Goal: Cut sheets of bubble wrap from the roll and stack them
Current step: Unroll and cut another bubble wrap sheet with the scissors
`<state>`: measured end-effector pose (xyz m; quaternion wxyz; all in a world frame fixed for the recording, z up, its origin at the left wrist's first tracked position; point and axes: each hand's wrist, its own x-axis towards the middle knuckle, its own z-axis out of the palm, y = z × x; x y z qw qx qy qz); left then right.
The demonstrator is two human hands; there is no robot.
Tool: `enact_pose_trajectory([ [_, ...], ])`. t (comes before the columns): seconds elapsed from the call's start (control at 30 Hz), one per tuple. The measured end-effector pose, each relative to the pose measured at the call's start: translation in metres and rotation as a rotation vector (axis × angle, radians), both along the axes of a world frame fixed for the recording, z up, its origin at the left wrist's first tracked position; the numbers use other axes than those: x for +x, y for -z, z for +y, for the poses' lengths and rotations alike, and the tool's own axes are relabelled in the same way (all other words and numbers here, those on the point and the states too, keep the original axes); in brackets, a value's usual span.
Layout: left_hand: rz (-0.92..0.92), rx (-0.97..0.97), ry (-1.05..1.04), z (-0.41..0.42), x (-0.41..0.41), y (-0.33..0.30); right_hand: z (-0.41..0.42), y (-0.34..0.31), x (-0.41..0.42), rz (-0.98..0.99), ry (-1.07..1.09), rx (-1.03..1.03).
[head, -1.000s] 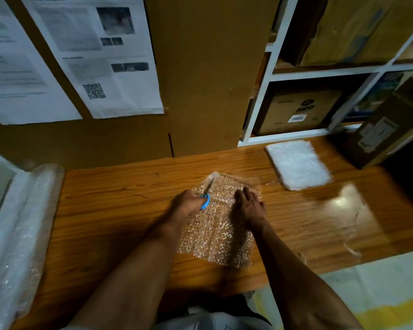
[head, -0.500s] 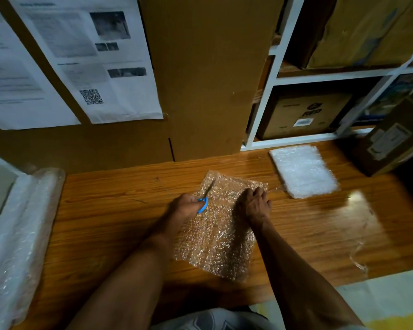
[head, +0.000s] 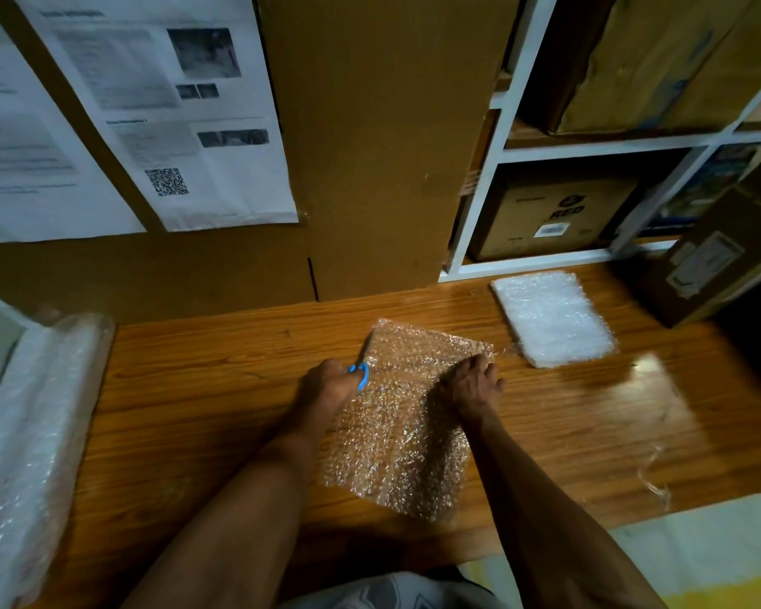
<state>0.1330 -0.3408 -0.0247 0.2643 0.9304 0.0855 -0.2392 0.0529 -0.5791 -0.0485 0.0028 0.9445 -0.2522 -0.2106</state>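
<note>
A storeroom or packing area: cardboard boxes (head: 559,213) fill white shelving (head: 598,145), printed notices (head: 172,116) hang above a wooden table (head: 203,389).

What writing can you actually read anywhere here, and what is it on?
"RED": printed on the brown box in the lower shelf.
White label on that box: too small to read.
Wall posters: text blurred; one carries a QR code.
Label on the tilted box at right: unreadable.
</note>
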Motion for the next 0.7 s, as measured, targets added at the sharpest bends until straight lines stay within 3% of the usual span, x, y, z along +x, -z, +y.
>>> enact_pose_trajectory([
  [0.13,-0.041,-0.021,0.004,-0.001,0.002,-0.002,0.002,-0.005,0.003,0.011,0.02,-0.021],
  [0.3,0.04,-0.056,0.074,-0.009,0.002,-0.002,0.003,0.0,0.0,0.0,0.068,0.025],
  [0.47,-0.026,0.018,-0.032,-0.008,0.006,-0.006,-0.001,0.005,-0.003,-0.036,0.091,0.06],
  [0.6,0.005,-0.098,0.091,-0.016,0.003,-0.005,-0.001,0.003,-0.009,-0.057,0.042,0.107],
  [0.7,0.057,-0.067,0.137,-0.018,0.001,-0.004,0.0,0.003,-0.014,-0.106,0.029,0.151],
])
